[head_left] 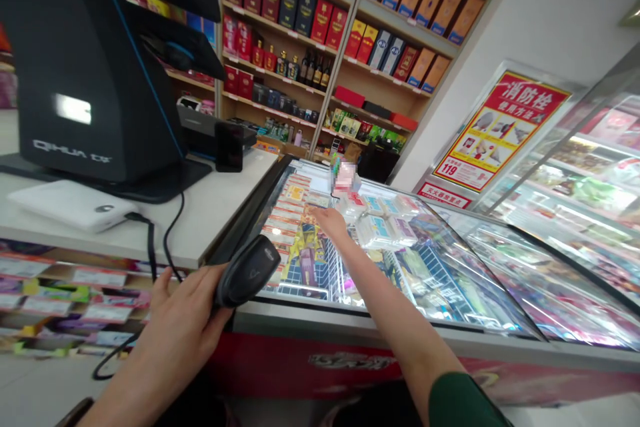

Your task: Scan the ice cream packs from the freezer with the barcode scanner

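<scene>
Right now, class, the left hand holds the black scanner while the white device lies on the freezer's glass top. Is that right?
Not quite: the white device lies on the counter, as the head view shows. The left hand does hold the black scanner.

A black barcode scanner (250,270), smooth and rounded at the head, is held aslant below and left of centre, its head toward the upper right. Just above centre sits a small pink-and-white item (345,177), mostly blurred.
</scene>
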### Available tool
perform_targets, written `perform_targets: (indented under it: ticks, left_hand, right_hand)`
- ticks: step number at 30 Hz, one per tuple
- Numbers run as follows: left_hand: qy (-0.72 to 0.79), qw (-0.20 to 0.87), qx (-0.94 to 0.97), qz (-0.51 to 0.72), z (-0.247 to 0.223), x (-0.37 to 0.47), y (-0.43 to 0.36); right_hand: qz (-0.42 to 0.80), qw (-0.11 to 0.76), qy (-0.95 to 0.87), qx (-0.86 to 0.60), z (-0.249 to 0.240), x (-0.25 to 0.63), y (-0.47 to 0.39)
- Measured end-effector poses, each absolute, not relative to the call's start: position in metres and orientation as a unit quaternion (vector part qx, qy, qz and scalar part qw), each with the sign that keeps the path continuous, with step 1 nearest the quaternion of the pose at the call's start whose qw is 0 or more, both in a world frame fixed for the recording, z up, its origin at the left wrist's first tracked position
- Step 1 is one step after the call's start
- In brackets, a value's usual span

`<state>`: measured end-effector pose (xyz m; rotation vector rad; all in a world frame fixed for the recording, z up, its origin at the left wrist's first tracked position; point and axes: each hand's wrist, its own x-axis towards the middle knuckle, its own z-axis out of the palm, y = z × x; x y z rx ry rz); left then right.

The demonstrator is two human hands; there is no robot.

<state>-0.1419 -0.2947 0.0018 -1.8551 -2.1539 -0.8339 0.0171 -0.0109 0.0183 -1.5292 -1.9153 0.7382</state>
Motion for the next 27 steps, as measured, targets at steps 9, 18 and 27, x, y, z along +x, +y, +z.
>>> perform_targets:
  ticks: [9, 18, 27]
  left_hand:
    - [-0.738, 0.133, -0.588, -0.303, -0.02, -0.19, -0.327]
    - [-0.759, 0.134, -0.566, -0.292, -0.025, -0.2, -0.335]
    - [-0.732, 0.107, -0.59, -0.322, -0.011, -0.174, -0.324]
  right_hand:
    - [0.125, 0.226, -0.731, -0.632, 0.017, -0.089, 0.02]
    - [0.068, 0.219, -0.726, -0.648, 0.006, -0.102, 0.024]
    - [-0.055, 0.266, -0.807, -0.524, 0.008, -0.028, -0.022]
